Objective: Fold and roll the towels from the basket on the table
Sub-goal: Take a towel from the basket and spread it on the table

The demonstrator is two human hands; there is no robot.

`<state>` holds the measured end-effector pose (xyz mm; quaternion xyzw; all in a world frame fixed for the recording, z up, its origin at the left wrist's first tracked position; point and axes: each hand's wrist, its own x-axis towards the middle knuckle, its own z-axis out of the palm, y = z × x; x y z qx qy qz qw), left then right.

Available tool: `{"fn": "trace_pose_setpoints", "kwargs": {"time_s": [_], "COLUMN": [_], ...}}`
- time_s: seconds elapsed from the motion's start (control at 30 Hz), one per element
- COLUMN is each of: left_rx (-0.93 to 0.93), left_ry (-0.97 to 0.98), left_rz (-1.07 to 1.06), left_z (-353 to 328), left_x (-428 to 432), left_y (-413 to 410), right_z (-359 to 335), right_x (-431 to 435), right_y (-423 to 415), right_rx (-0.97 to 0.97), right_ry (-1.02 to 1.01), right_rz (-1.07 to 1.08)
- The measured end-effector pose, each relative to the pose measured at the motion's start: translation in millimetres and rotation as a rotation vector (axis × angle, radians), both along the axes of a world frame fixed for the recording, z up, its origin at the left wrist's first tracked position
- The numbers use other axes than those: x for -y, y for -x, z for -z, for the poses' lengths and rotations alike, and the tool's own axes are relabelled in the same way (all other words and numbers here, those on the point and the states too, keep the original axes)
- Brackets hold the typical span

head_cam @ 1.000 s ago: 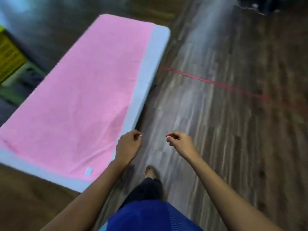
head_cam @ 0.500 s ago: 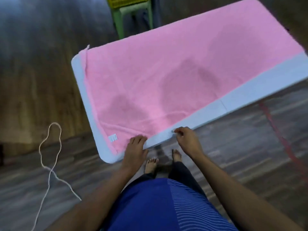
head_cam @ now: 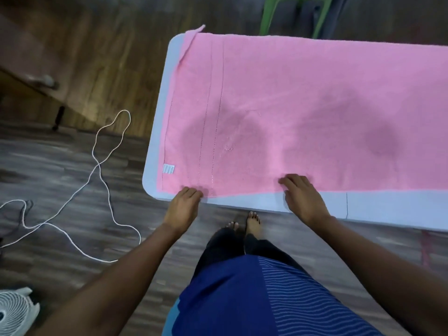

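A large pink towel (head_cam: 303,105) lies spread flat over the white table (head_cam: 375,209), with a small white label near its left front corner and its far left corner flipped up. My left hand (head_cam: 183,207) rests on the towel's near edge close to the left corner, fingers bent over the hem. My right hand (head_cam: 301,196) lies on the near edge further right, fingers spread on the cloth. Whether either hand pinches the hem I cannot tell. The basket is out of view.
A white cord (head_cam: 101,170) loops over the wooden floor to the left. A white fan (head_cam: 14,311) sits at the bottom left corner. Green chair legs (head_cam: 291,15) stand behind the table. My bare feet (head_cam: 244,223) are at the table's front edge.
I have turned from the table's end to face its long side. Both hands went from hanging in the air to resting on the towel's near edge, now spread further apart.
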<state>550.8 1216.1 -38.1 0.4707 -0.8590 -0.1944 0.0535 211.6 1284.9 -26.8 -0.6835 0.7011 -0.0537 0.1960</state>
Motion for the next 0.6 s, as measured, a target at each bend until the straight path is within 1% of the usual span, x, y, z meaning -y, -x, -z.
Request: {"fn": "trace_pose_setpoints", "kwargs": {"time_s": [0.1,0.17,0.33,0.53,0.6], "left_rx": [0.003,0.000,0.075,0.176,0.223], "left_ry": [0.013,0.005,-0.050,-0.061,-0.081], "left_rz": [-0.007,-0.005,0.096,0.166,0.151], "left_z": [-4,-4,4,8,10], "left_x": [-2,0,-8,-15,-19], "left_y": [2,1,-17,-40,-46], "right_z": [2,4,8,10,16], "right_x": [0,3,-1,-47,-57], "right_y": [9,10,0,-36,-47], "right_rx": [-0.048,-0.075,-0.087,-0.029,-0.009], "right_ry": [0.021,0.027,-0.002,-0.047,-0.071], "right_rz": [-0.122,-0.156,-0.122,-0.065,-0.045]}}
